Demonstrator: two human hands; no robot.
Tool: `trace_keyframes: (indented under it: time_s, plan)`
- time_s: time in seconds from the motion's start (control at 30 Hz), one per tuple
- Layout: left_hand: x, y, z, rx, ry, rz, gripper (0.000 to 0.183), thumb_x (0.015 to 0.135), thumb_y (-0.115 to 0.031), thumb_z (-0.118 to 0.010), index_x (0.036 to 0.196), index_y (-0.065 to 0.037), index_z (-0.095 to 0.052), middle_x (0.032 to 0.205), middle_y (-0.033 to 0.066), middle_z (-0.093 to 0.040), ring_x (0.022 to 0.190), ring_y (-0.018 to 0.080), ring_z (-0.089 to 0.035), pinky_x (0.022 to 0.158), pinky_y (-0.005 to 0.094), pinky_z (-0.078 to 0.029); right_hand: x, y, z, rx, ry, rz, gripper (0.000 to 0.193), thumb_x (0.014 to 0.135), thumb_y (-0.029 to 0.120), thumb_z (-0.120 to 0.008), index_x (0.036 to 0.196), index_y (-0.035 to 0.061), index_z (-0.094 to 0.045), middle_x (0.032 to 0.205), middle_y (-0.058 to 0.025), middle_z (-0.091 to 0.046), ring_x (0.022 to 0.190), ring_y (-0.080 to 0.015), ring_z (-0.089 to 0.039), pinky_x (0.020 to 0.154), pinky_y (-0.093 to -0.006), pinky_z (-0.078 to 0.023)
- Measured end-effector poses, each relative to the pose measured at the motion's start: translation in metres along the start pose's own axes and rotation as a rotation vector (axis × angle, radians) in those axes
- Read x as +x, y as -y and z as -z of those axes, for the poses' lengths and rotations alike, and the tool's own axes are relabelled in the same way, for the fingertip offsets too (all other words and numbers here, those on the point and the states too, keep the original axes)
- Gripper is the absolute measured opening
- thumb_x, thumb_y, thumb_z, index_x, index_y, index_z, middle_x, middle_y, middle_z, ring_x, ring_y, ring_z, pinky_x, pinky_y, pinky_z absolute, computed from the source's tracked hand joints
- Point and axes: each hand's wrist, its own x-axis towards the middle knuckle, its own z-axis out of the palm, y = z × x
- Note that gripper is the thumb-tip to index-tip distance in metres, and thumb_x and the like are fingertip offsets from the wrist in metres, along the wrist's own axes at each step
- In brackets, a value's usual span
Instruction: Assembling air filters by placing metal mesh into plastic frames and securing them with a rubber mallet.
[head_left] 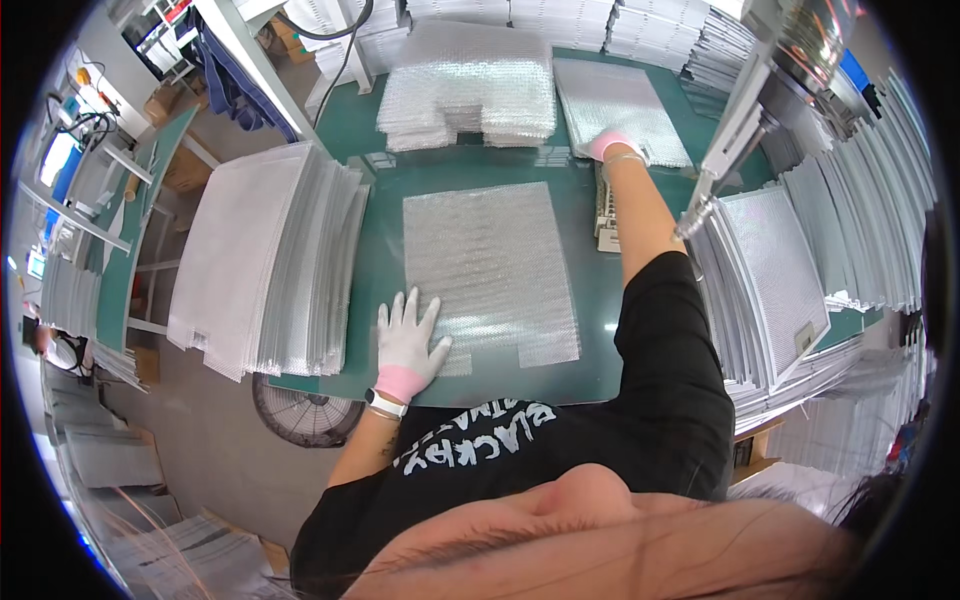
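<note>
On the green tabletop (375,260) before me lies a thin silvery-grey textured sheet (490,265) with a notch in its near edge. My left hand (408,335), in a white glove with a pink cuff, rests flat with fingers spread over the sheet's near left edge. Reaching far to the right, my right hand (612,145) is at the near edge of a low pile of similar sheets (620,100). Its pink cuff shows, but its fingers are mostly hidden, so any hold there is unclear. Under that forearm a pale slotted metal device (607,215) is partly covered.
A taller notched stack (468,75) stands at the back. More sheets are stacked at the left (250,260) and right (770,270) of the table. A jointed metal arm (725,150) hangs down by my right forearm. A round fan (305,412) is on the floor at left.
</note>
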Motion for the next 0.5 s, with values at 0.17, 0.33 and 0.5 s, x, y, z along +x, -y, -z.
trace_keyframes:
  time_s: [0.17, 0.33, 0.5]
  plan:
    - [0.006, -0.003, -0.001, -0.008, -0.022, -0.031, 0.068, 0.088, -0.046, -0.057, 0.146, -0.014, -0.042, 0.152, 0.0226, -0.033, 0.140, 0.0426, -0.029, 0.117, 0.0570, -0.017, 0.052, -0.032, 0.008, -0.023, 0.020, 0.025, 0.070, 0.079, 0.058, -0.065, 0.131, 0.0105, -0.061, 0.139, -0.0134, -0.056, 0.126, -0.0389, -0.054, 0.106, -0.0445, -0.043]
    - [0.003, 0.008, -0.010, -0.027, -0.012, -0.019, 0.069, 0.088, -0.047, -0.057, 0.147, -0.016, -0.042, 0.152, 0.0218, -0.033, 0.141, 0.0431, -0.029, 0.117, 0.0570, -0.015, 0.032, -0.045, 0.049, 0.463, -0.719, 0.127, 0.102, 0.077, 0.060, -0.069, 0.141, -0.0129, -0.035, 0.130, -0.0362, -0.053, 0.123, -0.0415, -0.055, 0.106, -0.0414, -0.042]
    - [0.018, 0.018, -0.012, -0.219, -0.003, -0.005, 0.067, 0.083, -0.050, -0.064, 0.142, -0.021, -0.051, 0.152, 0.0190, -0.035, 0.142, 0.0426, -0.026, 0.117, 0.0585, -0.012, -0.056, -0.065, 0.050, 1.067, -0.873, 0.420, 0.103, 0.080, 0.037, -0.078, 0.148, -0.0113, -0.019, 0.141, -0.0329, -0.044, 0.133, -0.0357, -0.046, 0.111, -0.0377, -0.036]
